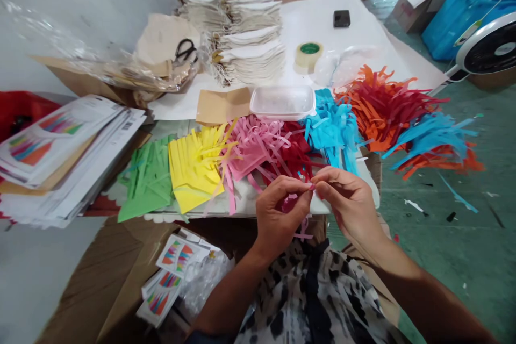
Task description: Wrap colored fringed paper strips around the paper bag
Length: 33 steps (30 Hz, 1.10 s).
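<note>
Close to the table's front edge, my left hand (pixel 282 212) pinches a pink paper tassel (pixel 304 227), whose strips hang below the fingers. My right hand (pixel 350 201) meets it, thumb and fingertips closed on the tassel's top end. Most of the tassel is hidden behind the left hand. Just beyond the hands lie fringed dark red paper (pixel 296 150) and fringed pink paper (pixel 252 145). Blue fringed paper (pixel 332 129) is to their right, with yellow (pixel 195 166) and green (pixel 149 177) sheets to the left.
Orange and red fringes (pixel 387 105) overhang the table's right side. Behind stand a clear plastic tray (pixel 282 102), a tape roll (pixel 309 55), scissors (pixel 186 50) and stacked white bundles (pixel 253 59). Printed cards (pixel 60 134) pile at left; a fan (pixel 492 45) is at right.
</note>
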Tool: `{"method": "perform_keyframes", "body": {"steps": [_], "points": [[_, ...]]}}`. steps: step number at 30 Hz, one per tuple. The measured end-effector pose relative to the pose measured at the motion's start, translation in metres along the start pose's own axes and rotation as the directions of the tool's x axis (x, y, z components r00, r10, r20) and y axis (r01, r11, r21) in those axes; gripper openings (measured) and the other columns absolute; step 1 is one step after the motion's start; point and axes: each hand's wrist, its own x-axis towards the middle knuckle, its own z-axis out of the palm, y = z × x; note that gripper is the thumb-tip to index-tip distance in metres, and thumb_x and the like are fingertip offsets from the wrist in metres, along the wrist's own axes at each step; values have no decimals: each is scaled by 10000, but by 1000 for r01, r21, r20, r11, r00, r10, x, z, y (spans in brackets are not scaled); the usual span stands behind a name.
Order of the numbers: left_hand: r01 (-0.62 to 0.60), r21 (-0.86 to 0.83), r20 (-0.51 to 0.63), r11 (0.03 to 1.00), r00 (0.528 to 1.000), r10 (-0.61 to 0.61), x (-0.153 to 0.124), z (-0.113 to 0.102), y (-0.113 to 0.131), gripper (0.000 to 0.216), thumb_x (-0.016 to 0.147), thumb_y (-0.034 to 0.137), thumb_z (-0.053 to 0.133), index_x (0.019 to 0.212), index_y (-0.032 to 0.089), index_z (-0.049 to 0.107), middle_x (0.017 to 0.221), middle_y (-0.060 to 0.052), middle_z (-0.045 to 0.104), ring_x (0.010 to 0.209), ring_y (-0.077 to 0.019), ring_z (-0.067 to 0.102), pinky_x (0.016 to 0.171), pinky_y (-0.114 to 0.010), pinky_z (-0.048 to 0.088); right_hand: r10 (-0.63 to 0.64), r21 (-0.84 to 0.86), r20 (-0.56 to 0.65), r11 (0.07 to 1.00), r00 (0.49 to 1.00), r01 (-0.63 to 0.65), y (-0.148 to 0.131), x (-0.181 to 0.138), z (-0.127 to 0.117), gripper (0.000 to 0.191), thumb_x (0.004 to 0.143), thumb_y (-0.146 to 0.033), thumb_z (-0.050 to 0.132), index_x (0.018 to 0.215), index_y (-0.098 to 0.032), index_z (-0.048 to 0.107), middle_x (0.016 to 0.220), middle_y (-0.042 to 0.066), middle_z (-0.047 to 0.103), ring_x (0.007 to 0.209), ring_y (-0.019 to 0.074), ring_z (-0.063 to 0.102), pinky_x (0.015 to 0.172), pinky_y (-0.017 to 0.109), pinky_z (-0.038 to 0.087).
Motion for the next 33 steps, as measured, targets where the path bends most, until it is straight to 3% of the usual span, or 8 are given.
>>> {"method": "perform_keyframes", "body": {"steps": [7,12,18,24,29,33], "points": [[-8,-9,46,1000,999,8,1,2,0,71,917,151,771,939,218,785,901,-13,721,842,-121,670,762,-238,531,-51,-62,-12,997,999,50,-2,-5,-4,37,937,-307,781,913,-284,766,933,-15,656,876,132,596,772,248,461],[67,-35,15,997,998,-66,-1,7,-2,16,918,208,785,930,205,775,895,-16,735,840,-124,688,762,-233,546,-106,-162,-16,982,994,102,-3,-7,-4,45,938,-320,776,933,-277,762,963,8,645,928,162,607,834,284,487],[228,-185,25,956,973,-227,-2,13,-2,274,866,270,850,1086,208,699,853,1,749,744,-122,729,691,-220,575,-103,-157,-64,983,993,92,0,-8,-9,81,924,-345,785,912,-270,759,957,19,666,925,182,633,849,315,515],[246,-177,6,953,969,-249,-4,16,-7,288,790,300,913,913,183,681,879,-16,754,765,-127,740,722,-222,600,-18,-110,23,994,1000,20,4,-19,-21,81,969,-350,732,999,-291,779,1014,14,707,970,177,659,865,305,516],[277,-76,134,958,955,-265,-5,18,-11,249,850,357,859,966,182,725,917,-30,759,797,-133,715,745,-230,585,-119,-269,-67,958,991,97,-7,-24,-32,45,971,-308,734,956,-285,770,941,0,706,886,155,637,813,293,488],[255,33,310,966,917,-253,-6,22,-9,233,982,410,694,975,180,730,850,-19,707,733,-115,625,663,-210,493,-140,-386,-20,914,990,122,-20,-26,-39,111,958,-329,745,883,-247,736,874,10,677,835,164,614,758,301,471]]}}
